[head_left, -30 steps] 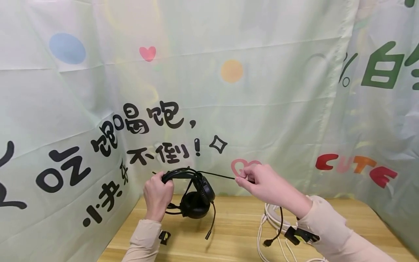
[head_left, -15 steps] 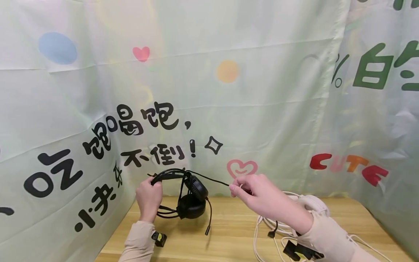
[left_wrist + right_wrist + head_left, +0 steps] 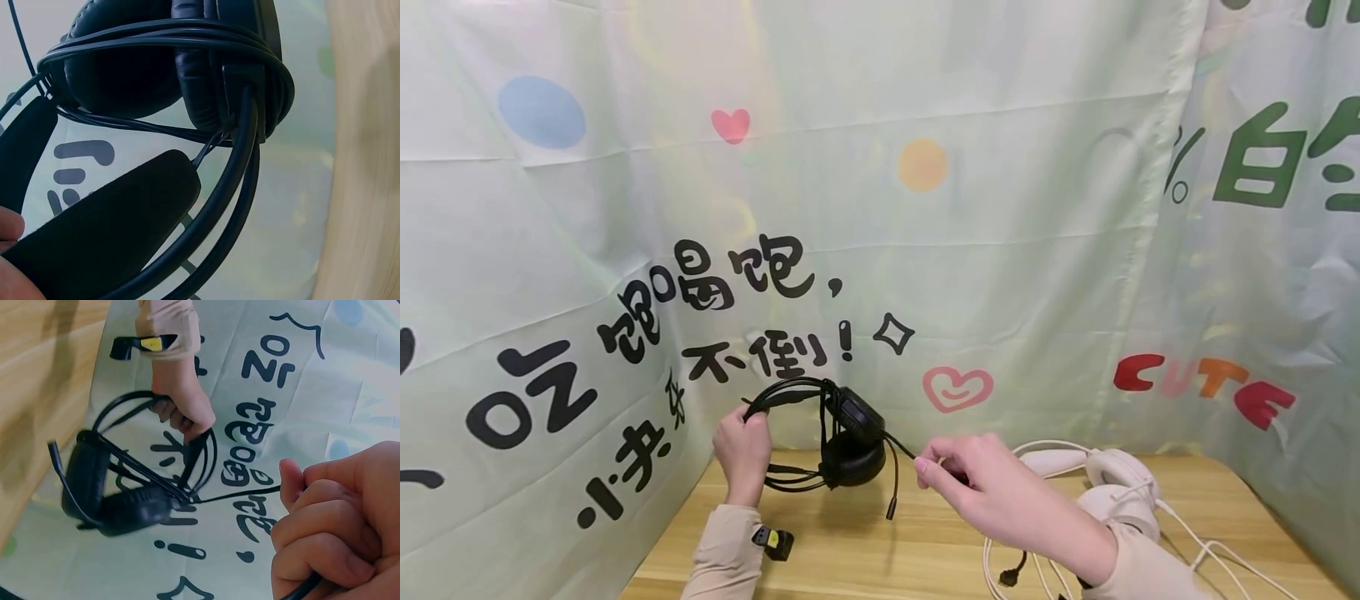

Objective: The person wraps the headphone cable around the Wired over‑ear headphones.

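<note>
A black headset (image 3: 853, 458) with a boom microphone is held up above the table, its headband gripped by my left hand (image 3: 742, 450). Several turns of its black cable (image 3: 169, 37) wrap around the ear cups, as the left wrist view shows. My right hand (image 3: 981, 483) pinches the cable's free part, which runs taut from the ear cups to the fingertips. In the right wrist view the fingers (image 3: 319, 512) curl over the cable, and it comes out again below them. The cable's end with a black plug (image 3: 1013, 575) dangles under the right hand.
White headphones (image 3: 1120, 487) with a looped white cable (image 3: 1217, 554) lie on the right of the wooden table (image 3: 850, 567), partly behind my right arm. A printed pale green curtain (image 3: 1030, 292) stands behind and on both sides.
My right hand has moved down, bringing the cable from above the headband to beside the ear cups. The left hand keeps its grip on the headset. More of the white headphones shows.
</note>
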`<state>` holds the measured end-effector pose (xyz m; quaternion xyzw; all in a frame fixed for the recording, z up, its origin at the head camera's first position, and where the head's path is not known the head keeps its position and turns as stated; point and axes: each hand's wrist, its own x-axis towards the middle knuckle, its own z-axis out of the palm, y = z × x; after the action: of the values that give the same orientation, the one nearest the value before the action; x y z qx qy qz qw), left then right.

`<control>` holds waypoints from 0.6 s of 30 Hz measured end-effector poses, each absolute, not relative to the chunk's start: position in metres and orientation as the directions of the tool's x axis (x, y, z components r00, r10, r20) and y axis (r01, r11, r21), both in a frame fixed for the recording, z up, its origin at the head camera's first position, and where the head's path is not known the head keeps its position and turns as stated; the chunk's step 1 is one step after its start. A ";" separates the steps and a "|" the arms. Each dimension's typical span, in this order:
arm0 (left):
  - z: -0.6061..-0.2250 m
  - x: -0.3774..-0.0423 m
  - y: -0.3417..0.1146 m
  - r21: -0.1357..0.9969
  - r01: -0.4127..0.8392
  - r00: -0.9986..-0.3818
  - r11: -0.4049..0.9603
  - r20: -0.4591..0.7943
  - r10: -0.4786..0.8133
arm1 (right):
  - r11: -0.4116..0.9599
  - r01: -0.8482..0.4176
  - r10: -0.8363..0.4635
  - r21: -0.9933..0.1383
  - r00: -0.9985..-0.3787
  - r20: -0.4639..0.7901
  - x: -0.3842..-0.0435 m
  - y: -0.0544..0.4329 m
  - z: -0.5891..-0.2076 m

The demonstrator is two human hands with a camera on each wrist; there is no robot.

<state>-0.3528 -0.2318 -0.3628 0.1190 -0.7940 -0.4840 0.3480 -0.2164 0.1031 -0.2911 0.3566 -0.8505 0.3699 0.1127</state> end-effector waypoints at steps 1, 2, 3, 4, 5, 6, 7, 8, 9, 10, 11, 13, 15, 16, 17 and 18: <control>-0.363 -0.353 -0.232 0.859 0.151 -0.728 0.490 0.432 -0.533 | 0.471 -0.687 -0.524 -0.553 -0.722 0.451 -0.215 0.102 -0.293; -0.363 -0.353 -0.232 0.865 0.153 -0.726 0.478 0.426 -0.540 | 0.470 -0.682 -0.524 -0.561 -0.727 0.444 -0.214 0.101 -0.294; -0.363 -0.353 -0.232 0.872 0.154 -0.725 0.464 0.419 -0.547 | 0.469 -0.677 -0.524 -0.567 -0.730 0.438 -0.213 0.100 -0.296; -0.363 -0.353 -0.231 0.877 0.156 -0.722 0.455 0.415 -0.553 | 0.466 -0.674 -0.525 -0.573 -0.732 0.435 -0.212 0.099 -0.298; -0.363 -0.354 -0.231 0.882 0.158 -0.721 0.443 0.410 -0.559 | 0.460 -0.676 -0.527 -0.576 -0.730 0.435 -0.211 0.098 -0.300; -0.363 -0.354 -0.230 0.888 0.158 -0.720 0.431 0.402 -0.565 | 0.454 -0.672 -0.529 -0.585 -0.732 0.430 -0.211 0.097 -0.302; -0.363 -0.354 -0.229 0.894 0.154 -0.720 0.421 0.393 -0.572 | 0.448 -0.672 -0.533 -0.590 -0.731 0.427 -0.210 0.096 -0.304; -0.363 -0.353 -0.229 0.901 0.147 -0.723 0.409 0.380 -0.577 | 0.442 -0.671 -0.536 -0.595 -0.730 0.425 -0.210 0.095 -0.306; -0.363 -0.353 -0.228 0.907 0.141 -0.724 0.396 0.367 -0.584 | 0.437 -0.674 -0.539 -0.596 -0.727 0.426 -0.210 0.095 -0.308; -0.364 -0.352 -0.228 0.918 0.137 -0.729 0.373 0.348 -0.589 | 0.432 -0.675 -0.543 -0.599 -0.724 0.425 -0.210 0.094 -0.310; -0.365 -0.352 -0.227 0.931 0.136 -0.736 0.339 0.323 -0.594 | 0.427 -0.676 -0.547 -0.601 -0.722 0.424 -0.210 0.093 -0.312; -0.366 -0.350 -0.226 0.953 0.134 -0.753 0.272 0.276 -0.598 | 0.419 -0.680 -0.552 -0.602 -0.717 0.426 -0.210 0.092 -0.317; -0.368 -0.349 -0.224 0.971 0.145 -0.771 0.191 0.232 -0.592 | 0.405 -0.680 -0.563 -0.611 -0.712 0.419 -0.210 0.090 -0.321; -0.369 -0.348 -0.224 0.977 0.150 -0.781 0.150 0.210 -0.589 | 0.398 -0.676 -0.570 -0.620 -0.712 0.410 -0.209 0.090 -0.324; -0.370 -0.348 -0.223 0.982 0.154 -0.789 0.112 0.191 -0.584 | 0.390 -0.670 -0.579 -0.631 -0.712 0.398 -0.209 0.090 -0.326; -0.370 -0.347 -0.223 0.984 0.161 -0.798 0.078 0.176 -0.576 | 0.386 -0.664 -0.587 -0.640 -0.712 0.385 -0.209 0.089 -0.328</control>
<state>-0.3474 -0.2225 -0.3704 0.1529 -0.6793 -0.6615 0.2785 -0.2092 0.0892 -0.3278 0.3764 -0.8313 0.4063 0.0474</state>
